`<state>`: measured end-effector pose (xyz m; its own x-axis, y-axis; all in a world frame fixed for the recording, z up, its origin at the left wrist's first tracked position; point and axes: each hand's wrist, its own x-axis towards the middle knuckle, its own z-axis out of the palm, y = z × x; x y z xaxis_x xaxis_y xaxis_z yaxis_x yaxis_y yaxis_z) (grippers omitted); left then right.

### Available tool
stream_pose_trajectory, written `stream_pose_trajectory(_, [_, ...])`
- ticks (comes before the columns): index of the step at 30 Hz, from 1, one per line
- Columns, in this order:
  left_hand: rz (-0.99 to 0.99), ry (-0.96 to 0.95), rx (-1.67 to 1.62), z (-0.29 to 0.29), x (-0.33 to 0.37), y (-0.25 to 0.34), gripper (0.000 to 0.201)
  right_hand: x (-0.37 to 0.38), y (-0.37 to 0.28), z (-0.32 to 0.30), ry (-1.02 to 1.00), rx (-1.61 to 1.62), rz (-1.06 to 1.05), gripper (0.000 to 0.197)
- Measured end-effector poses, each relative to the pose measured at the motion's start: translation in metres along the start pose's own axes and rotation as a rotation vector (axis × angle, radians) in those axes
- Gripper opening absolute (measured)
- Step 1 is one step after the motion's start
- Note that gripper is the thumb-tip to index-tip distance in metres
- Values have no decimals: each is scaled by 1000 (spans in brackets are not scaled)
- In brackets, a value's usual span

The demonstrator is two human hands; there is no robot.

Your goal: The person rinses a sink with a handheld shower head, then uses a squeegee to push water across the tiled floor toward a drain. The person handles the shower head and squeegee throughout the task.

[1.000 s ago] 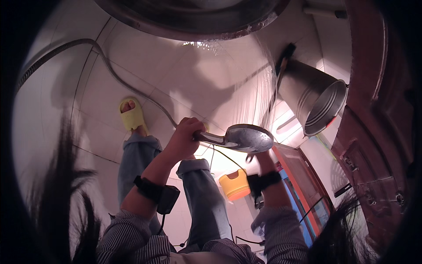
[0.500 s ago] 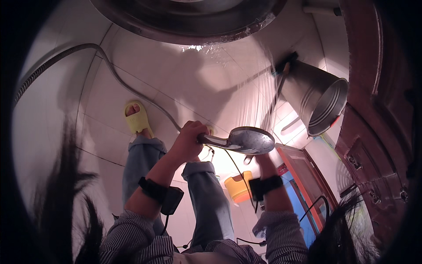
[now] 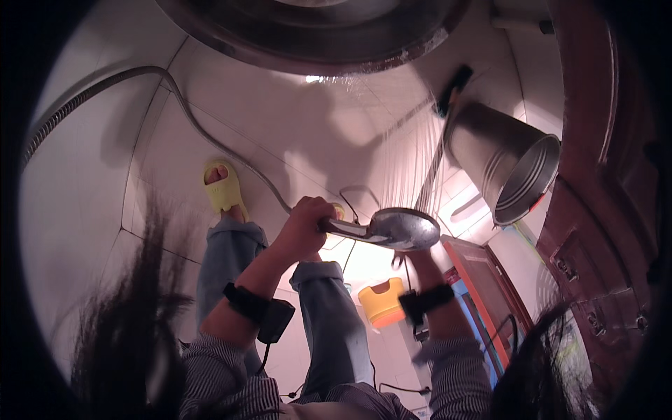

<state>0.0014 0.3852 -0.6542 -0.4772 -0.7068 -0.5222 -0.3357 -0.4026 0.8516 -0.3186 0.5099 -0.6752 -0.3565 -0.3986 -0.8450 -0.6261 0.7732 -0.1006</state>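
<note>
**Spray aimed at the big metal basin**

Shower head (image 3: 404, 228), chrome and round, sits in the middle of the view, held out over the tiled floor (image 3: 280, 133) with thin streams of water running up the picture toward the wide steel basin (image 3: 315, 42) at the top edge. The left hand (image 3: 304, 225) has its fingers pressed together round the handle. The right hand (image 3: 418, 260) is mostly hidden under the head, so whether its fingers grip or merely steady it cannot be told. A steel bucket (image 3: 505, 162) lies tipped to the right, a dark-handled brush (image 3: 451, 89) near it. To my eye, good work here means a firm wrist, the hose (image 3: 210, 136) kept slack, and feet in the yellow slippers (image 3: 224, 187) planted clear of the wet.
</note>
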Motion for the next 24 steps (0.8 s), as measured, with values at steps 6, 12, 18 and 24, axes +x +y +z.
stream_pose_trajectory(6, [-10, 20, -8, -1, 0, -3, 25, 100, -76, -89, 97, 70, 284, 34])
stream_pose_trajectory(12, [-41, 15, -2, -1, 1, -4, 24, 91, -51, -22, 162, 217, -212, 30])
stream_pose_trajectory(18, [-44, 28, 41, -7, -3, -7, 23, 22, -71, -32, 34, -110, -30, 64])
stream_pose_trajectory(24, [-142, 92, 114, -6, -29, -26, 32, 99, -150, -55, 129, -153, -41, 95])
